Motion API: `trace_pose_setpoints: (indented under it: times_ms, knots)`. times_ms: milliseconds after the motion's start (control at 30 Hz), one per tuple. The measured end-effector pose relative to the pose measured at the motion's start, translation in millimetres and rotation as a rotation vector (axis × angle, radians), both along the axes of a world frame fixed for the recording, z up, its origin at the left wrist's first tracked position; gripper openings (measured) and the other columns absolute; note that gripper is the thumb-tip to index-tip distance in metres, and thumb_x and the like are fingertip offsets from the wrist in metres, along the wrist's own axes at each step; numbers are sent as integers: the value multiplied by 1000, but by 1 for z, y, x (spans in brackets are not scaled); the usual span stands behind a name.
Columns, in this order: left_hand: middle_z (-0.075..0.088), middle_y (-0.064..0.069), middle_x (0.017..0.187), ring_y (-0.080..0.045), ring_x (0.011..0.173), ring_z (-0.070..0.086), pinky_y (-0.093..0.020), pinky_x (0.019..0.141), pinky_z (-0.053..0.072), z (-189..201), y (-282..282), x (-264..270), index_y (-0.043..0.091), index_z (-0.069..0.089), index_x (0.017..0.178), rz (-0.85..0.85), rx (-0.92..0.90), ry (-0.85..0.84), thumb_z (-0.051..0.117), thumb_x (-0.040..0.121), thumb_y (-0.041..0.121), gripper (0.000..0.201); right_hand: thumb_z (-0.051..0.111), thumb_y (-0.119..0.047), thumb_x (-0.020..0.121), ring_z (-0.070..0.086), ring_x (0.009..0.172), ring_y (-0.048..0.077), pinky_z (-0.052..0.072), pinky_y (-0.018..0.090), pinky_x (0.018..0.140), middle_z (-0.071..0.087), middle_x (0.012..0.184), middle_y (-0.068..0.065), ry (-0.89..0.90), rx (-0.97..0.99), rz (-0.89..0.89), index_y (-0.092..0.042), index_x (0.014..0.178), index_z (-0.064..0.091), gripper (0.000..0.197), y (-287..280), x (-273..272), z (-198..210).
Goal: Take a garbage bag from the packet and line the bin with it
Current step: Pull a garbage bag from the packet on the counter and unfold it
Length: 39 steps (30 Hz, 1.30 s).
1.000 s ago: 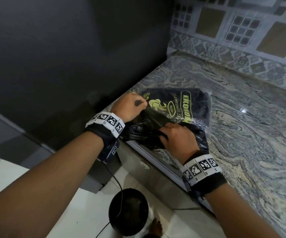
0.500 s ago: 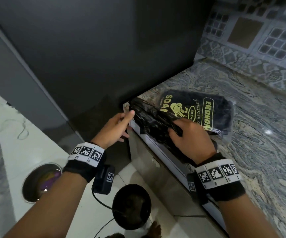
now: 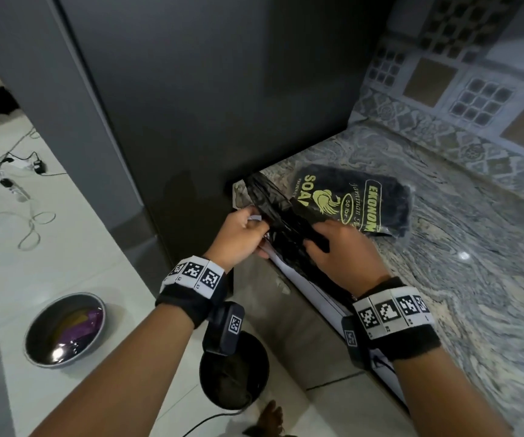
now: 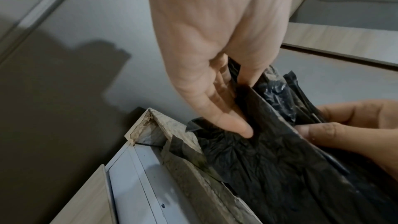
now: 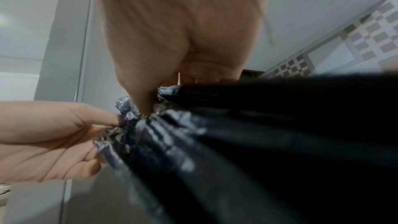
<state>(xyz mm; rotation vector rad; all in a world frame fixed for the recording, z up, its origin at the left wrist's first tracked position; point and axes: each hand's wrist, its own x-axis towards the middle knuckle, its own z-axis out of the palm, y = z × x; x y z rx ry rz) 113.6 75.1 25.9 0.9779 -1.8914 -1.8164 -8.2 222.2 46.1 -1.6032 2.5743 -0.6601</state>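
A black folded garbage bag (image 3: 271,209) lies over the counter's front corner, drawn out of the clear packet (image 3: 353,200) with yellow print. My left hand (image 3: 259,227) pinches the bag's left edge between thumb and fingers (image 4: 234,125). My right hand (image 3: 317,241) grips the bag (image 4: 269,159) from the right, its thumb pressed into the gathered plastic (image 5: 193,134). The round black bin (image 3: 234,370) stands on the floor below my wrists, partly hidden by the left wrist camera.
A marble countertop (image 3: 475,279) runs to the right, with a tiled wall behind. A dark grey appliance wall (image 3: 207,105) stands close on the left. On the white floor sit a metal bowl (image 3: 65,329) and loose cables (image 3: 24,190). A bare foot (image 3: 270,421) is near the bin.
The bag has come further out of the packet toward the counter's corner. My left hand, open at the bag's end half a second ago, now pinches its edge. My right hand keeps its grip.
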Motion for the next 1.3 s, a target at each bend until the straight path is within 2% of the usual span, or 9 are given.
trace_pose_setpoints:
  times_ms: [267,400,466,566,733,900,1033,1233,1299]
  knots:
    - [69,-28,101,-26,73,72,-33,54,61,20,4,61,9,62,109,10,-105,97,49,93,7,21,63,-30,85,67,88,14,57,37,79,71,99,-1,-319,-52,129,-19,110,62,28,-1,42,5]
    - [73,-10,93,-18,71,72,-35,55,61,31,5,94,20,66,100,-13,-192,118,50,92,6,23,67,-40,83,55,84,-15,42,-1,74,61,99,-18,-474,-96,194,-25,129,46,52,-14,70,16]
    - [73,-7,94,-20,73,72,-34,54,60,32,5,109,18,67,101,-16,-219,112,51,92,6,22,65,-47,82,59,92,-10,45,5,82,63,105,-19,-556,-115,245,-30,136,37,63,-23,86,18]
    - [72,-11,93,-20,69,71,-34,53,59,28,5,132,11,66,108,8,-219,106,53,92,7,21,62,-54,81,65,101,6,54,32,89,69,108,-7,-643,-160,277,-37,137,35,64,-39,107,11]
    - [72,-8,88,-21,68,71,-35,59,61,25,11,166,18,67,107,64,-150,116,52,94,13,21,58,-32,91,66,83,-2,52,17,75,69,82,-12,-630,-278,319,-29,104,59,13,-51,134,4]
    - [72,-3,86,-21,72,71,-42,63,60,22,14,191,22,58,116,109,104,200,47,94,24,24,59,-24,90,69,78,17,57,39,73,73,81,4,-617,-314,278,-15,92,66,12,-58,155,-8]
    - [70,-6,102,-16,86,72,-40,67,61,17,26,200,23,50,126,153,-107,126,68,75,50,60,61,-30,87,68,74,22,55,48,69,72,77,6,-566,-303,229,-14,86,66,16,-63,165,-16]
    - [71,6,78,-12,71,72,-32,58,60,11,22,197,24,64,96,358,-275,127,60,89,27,9,57,-50,80,69,78,19,56,48,75,73,81,4,-629,-246,240,-17,88,66,35,-66,157,-22]
    - [71,10,72,-11,71,71,-32,61,60,5,16,198,31,64,83,386,-313,83,60,90,28,9,62,-44,82,69,79,18,56,44,77,73,83,5,-622,-231,246,-15,89,67,30,-66,147,-24]
